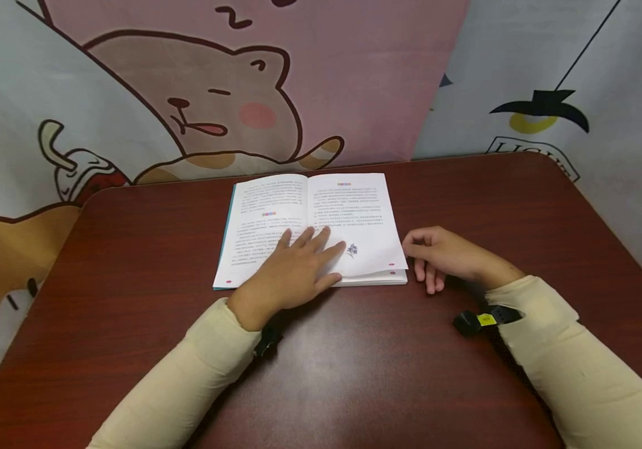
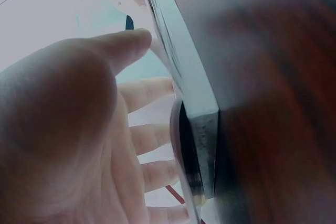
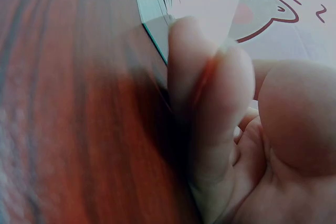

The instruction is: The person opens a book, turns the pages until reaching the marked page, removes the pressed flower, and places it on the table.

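Observation:
An open book (image 1: 349, 206) with printed text lies on the table, its blue-green cover edge showing at the left. My left hand (image 1: 298, 268) rests across the lower middle of the pages with fingers spread, its fingertips on the right page near a small flower drawing. In the left wrist view the left thumb (image 2: 131, 45) extends beside the book's page block (image 2: 184, 72). At the right edge of the book, my right hand (image 1: 439, 252) pinches the page edge between thumb and index finger. Its other fingers hang curled beside the book. The right page's lower corner stands slightly raised over the pages beneath.
The dark red-brown wooden table (image 1: 366, 374) extends around the book. Behind it hangs a cloth (image 1: 366, 81) printed with a cartoon bear. Each wrist wears a dark strap with a camera, the right camera (image 1: 469, 323) hanging just above the tabletop.

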Demonstrator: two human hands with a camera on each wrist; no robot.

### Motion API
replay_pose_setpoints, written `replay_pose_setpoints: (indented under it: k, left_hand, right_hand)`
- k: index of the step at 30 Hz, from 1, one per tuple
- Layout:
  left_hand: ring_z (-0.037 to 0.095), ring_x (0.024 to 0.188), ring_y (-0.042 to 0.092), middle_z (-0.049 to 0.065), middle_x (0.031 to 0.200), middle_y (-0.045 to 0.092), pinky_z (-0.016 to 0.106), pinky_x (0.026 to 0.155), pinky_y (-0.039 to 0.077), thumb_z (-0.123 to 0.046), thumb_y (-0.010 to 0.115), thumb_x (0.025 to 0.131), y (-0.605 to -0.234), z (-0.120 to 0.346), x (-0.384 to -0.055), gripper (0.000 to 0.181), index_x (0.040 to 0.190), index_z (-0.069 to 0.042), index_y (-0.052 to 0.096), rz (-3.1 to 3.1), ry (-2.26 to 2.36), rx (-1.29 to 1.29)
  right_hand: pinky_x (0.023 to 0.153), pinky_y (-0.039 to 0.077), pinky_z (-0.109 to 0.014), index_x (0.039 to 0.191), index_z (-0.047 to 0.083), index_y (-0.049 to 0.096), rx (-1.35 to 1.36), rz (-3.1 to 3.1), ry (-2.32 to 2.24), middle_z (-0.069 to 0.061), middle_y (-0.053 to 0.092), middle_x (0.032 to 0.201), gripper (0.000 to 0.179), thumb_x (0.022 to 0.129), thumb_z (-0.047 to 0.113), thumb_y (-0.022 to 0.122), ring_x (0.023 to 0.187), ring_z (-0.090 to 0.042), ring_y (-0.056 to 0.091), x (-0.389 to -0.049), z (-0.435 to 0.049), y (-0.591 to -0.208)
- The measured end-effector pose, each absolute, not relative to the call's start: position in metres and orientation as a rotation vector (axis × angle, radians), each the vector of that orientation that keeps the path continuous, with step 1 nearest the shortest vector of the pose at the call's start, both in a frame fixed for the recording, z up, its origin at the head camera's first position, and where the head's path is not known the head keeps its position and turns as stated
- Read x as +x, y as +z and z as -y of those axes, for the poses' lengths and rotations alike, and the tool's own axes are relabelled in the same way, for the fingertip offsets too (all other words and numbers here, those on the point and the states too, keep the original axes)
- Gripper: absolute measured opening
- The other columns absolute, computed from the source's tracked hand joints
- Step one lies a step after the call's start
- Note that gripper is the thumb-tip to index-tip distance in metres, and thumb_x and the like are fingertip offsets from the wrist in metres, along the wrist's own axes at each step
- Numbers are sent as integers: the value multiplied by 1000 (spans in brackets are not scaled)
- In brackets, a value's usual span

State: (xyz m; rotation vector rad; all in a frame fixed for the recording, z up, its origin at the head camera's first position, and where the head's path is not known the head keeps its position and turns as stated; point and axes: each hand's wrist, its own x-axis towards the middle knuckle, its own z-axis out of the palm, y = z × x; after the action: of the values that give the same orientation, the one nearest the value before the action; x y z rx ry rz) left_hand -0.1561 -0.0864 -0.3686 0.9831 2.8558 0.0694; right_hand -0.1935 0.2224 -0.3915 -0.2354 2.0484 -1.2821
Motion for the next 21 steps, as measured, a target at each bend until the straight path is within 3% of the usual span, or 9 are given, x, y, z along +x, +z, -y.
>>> replay_pose_setpoints:
  k: [10, 21]
  left_hand:
    - [36, 138, 49, 3, 151, 52, 64, 110, 37, -38, 56, 101, -368, 86, -156, 47, 146, -24, 53, -2881, 122, 1225]
    - [35, 132, 55, 1, 143, 60, 61, 104, 44, -20, 61, 97, -370, 82, -158, 40, 137, -23, 63, -2880, 172, 1328]
  right_hand:
    - [44, 53, -36, 116, 0, 55, -223, -2060, -1277, -11, 59, 66, 29, 108, 26, 44, 44, -21, 63, -193, -223, -394]
    - [43, 53, -35, 112, 1, 55, -195, -2075, -1274, -10, 59, 65, 28, 107, 26, 46, 44, -21, 63, -192, -222, -396]
